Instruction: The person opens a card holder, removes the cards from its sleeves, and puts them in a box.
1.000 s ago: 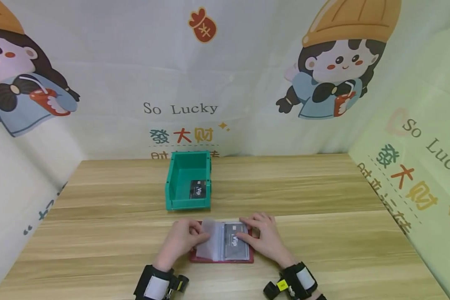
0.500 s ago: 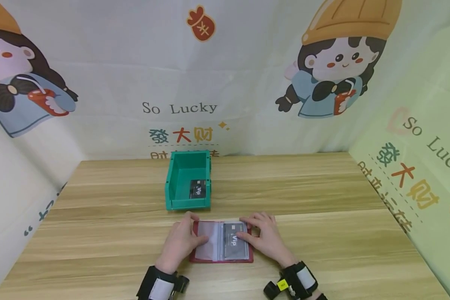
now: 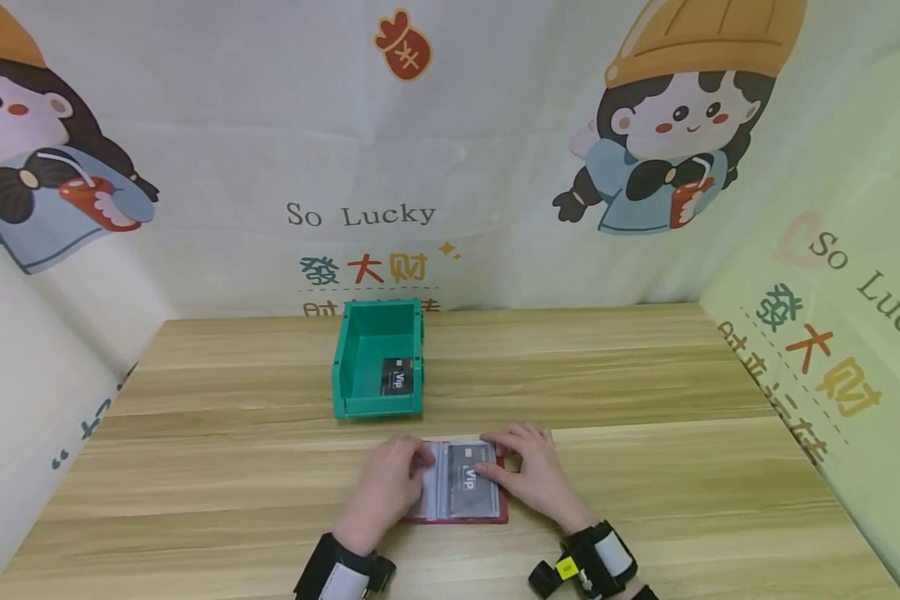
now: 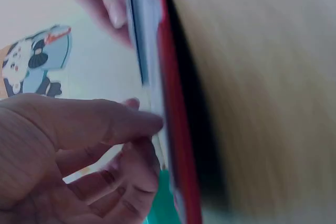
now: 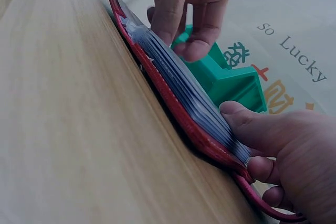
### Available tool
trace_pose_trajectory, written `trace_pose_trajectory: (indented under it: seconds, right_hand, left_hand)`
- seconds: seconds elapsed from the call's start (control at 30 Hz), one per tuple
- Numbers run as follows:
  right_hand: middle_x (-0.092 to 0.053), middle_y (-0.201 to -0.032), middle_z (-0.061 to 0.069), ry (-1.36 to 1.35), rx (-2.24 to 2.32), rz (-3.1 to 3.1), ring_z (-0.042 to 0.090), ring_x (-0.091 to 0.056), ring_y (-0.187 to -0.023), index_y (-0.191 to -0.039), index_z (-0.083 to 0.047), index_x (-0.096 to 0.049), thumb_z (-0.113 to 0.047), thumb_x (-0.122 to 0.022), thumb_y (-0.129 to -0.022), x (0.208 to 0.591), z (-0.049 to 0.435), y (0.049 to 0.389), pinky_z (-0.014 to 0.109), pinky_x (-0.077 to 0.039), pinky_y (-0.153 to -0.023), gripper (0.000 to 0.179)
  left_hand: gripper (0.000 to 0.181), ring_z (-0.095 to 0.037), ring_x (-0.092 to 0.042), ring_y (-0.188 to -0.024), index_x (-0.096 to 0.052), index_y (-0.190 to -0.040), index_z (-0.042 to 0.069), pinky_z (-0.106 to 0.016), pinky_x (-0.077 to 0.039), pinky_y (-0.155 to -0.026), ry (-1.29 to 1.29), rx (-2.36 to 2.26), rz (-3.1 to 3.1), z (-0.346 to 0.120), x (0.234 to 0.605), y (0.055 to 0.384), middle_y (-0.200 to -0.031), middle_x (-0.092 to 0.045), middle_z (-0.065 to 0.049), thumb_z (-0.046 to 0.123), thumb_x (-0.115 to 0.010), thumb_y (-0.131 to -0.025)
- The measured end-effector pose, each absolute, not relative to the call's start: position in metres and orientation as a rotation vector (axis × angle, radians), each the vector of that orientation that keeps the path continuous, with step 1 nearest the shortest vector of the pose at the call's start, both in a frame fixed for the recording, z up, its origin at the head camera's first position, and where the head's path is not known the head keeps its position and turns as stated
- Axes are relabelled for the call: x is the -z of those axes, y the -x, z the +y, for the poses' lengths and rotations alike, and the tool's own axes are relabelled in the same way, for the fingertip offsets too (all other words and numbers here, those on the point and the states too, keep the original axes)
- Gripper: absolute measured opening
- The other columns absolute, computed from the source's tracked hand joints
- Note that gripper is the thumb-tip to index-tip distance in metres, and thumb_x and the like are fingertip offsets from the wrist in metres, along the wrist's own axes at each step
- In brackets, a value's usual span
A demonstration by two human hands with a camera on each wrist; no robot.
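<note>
Red wallet (image 3: 503, 507): lies open on the table (image 3: 607, 375), just on the near side of the green box (image 3: 378, 407); a tug at one side could skid it.
Plastic pages (image 3: 429, 496): thin and closely stacked, so they may cling or crease.
Right hand (image 3: 532, 475): grips the wallet's right side, thumb on top; if that thumb eased, the pages might spring up.
Left hand (image 3: 386, 483): bent over the left page; whether it pinches plastic or merely touches it, I cannot tell. Catching two pages together seems the likeliest slip.
Grey card (image 3: 463, 497): in the right page's pocket, thumb tip over its edge; a sideways push might shift it.
Black card (image 3: 397, 377): inside the box; its thinness could make it awkward to pick up.
</note>
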State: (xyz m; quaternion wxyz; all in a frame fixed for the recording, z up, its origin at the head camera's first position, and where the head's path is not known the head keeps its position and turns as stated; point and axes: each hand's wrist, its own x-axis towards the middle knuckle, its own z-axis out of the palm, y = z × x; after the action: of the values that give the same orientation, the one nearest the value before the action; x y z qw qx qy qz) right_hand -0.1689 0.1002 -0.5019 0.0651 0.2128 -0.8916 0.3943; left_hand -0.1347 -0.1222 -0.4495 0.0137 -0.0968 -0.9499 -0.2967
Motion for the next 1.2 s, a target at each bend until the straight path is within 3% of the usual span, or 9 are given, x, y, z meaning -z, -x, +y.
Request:
trace_pose_trajectory:
  seconds: [0.1,0.33,0.83,1.2]
  right_hand:
    - [-0.06,-0.086,-0.009,-0.65,-1.19,-2.69,0.012,-0.051,-0.094,-0.113,-0.011,-0.075,-0.027,-0.083,-0.081,0.502,0.1,0.169,0.042,-0.03,-0.094,0.036]
    - [-0.06,-0.085,-0.009,-0.658,-1.167,-2.677,0.012,-0.051,-0.093,-0.112,-0.011,-0.075,-0.028,-0.083,-0.08,0.504,0.1,0.169,0.04,-0.03,-0.092,0.037]
    - [-0.059,-0.083,-0.01,-0.663,-1.143,-2.66,0.01,-0.05,-0.091,-0.11,-0.013,-0.075,-0.027,-0.084,-0.079,0.504,0.1,0.168,0.04,-0.03,-0.091,0.035]
    - [-0.061,-0.087,-0.009,-0.656,-1.171,-2.696,0.013,-0.051,-0.094,-0.113,-0.013,-0.075,-0.028,-0.084,-0.079,0.502,0.1,0.169,0.041,-0.029,-0.093,0.039]
  left_hand:
    - [0.016,-0.016,-0.058,-0.077,-0.072,-0.084,0.005,-0.037,-0.051,-0.074,0.358,0.93,-2.945,-0.117,0.452,0.135,-0.084,-0.068,-0.007,-0.009,-0.068,-0.078]
    - [0.006,-0.007,-0.052,-0.067,-0.071,-0.079,0.007,-0.02,-0.042,-0.061,0.324,1.029,-2.93,-0.115,0.456,0.138,-0.071,-0.063,0.001,0.007,-0.076,-0.082]
    - [0.022,-0.008,-0.045,-0.058,-0.075,-0.078,0.008,-0.02,-0.032,-0.053,0.287,1.145,-3.019,-0.114,0.461,0.145,-0.061,-0.05,0.006,0.017,-0.065,-0.095]
    - [0.024,-0.009,-0.046,-0.062,-0.078,-0.078,0.006,-0.019,-0.03,-0.055,0.289,1.292,-3.002,-0.119,0.463,0.151,-0.064,-0.059,0.005,0.022,-0.069,-0.094]
